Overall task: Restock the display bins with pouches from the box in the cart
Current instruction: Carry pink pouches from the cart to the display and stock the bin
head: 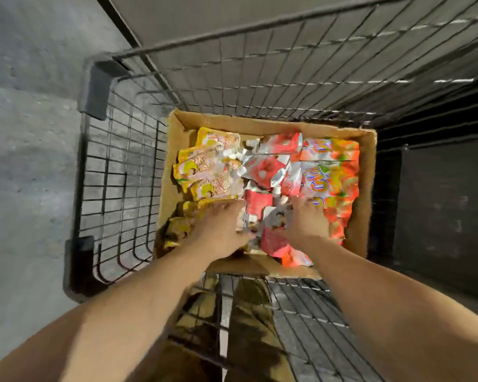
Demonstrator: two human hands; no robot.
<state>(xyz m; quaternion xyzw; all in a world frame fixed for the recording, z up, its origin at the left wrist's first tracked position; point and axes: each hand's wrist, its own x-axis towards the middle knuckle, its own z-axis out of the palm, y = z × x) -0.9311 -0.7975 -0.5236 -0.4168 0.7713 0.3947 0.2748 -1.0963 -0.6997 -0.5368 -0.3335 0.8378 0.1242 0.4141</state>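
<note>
1. The cart, across the centre and upper frame, is dark wire metal with matt plastic corner guards.
2. The box at centre is plain brown cardboard, matt, with rough torn edges.
3. The pouches inside are glossy, crinkled foil-like film, silvery where creased.
4. The floor at left looks like rough grey concrete.

**Box open from above, hemmed by cart wire**

The cardboard box is open-topped, so entry from above is free. Pouches crowd its whole floor. The wire cart walls rise close round it, blocking sideways reach.
</note>
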